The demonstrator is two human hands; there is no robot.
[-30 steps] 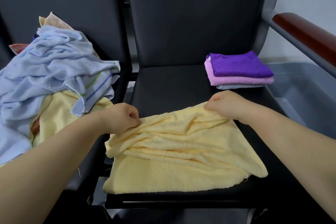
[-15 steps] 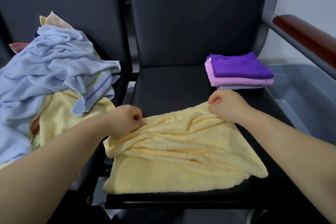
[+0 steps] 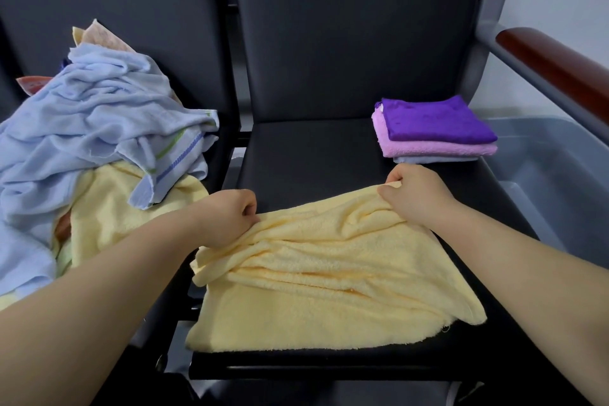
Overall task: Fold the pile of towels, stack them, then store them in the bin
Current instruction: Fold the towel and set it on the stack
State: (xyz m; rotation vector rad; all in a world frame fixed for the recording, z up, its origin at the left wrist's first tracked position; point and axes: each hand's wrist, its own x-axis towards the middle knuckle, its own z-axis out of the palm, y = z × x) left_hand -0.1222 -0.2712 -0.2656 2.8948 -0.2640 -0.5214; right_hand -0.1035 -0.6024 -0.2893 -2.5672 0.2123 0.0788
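- Yellow towel (image 3: 329, 277) spread rumpled across the near half of the black seat (image 3: 316, 155), front edge at the seat's lip, far edge bunched and raised.
- Left hand (image 3: 230, 217) closed in a fist on the far left corner; right hand (image 3: 418, 194) pinching the far right corner, fingers curled tight on cloth.
- Judged mid-fold: far edge gripped at both corners, not yet laid flat or squared.
- Done so far: stack (image 3: 435, 128) of three folded towels, purple on pink on pale blue, at the seat's far right corner, well apart from the yellow one.
- Left to do: pile (image 3: 92, 142) of unfolded towels heaped on the neighbouring seat to the left, light blue on top, another yellow beneath, peach and orange scraps peeking out behind.
- Grey bin (image 3: 560, 175) just right of the seat, below the armrest (image 3: 553, 66); nothing visible inside the part shown.
- Task judged early: most towels unfolded, nothing stored.
- Armrest rail between seat and bin likely to call for a lift over or under when storing.
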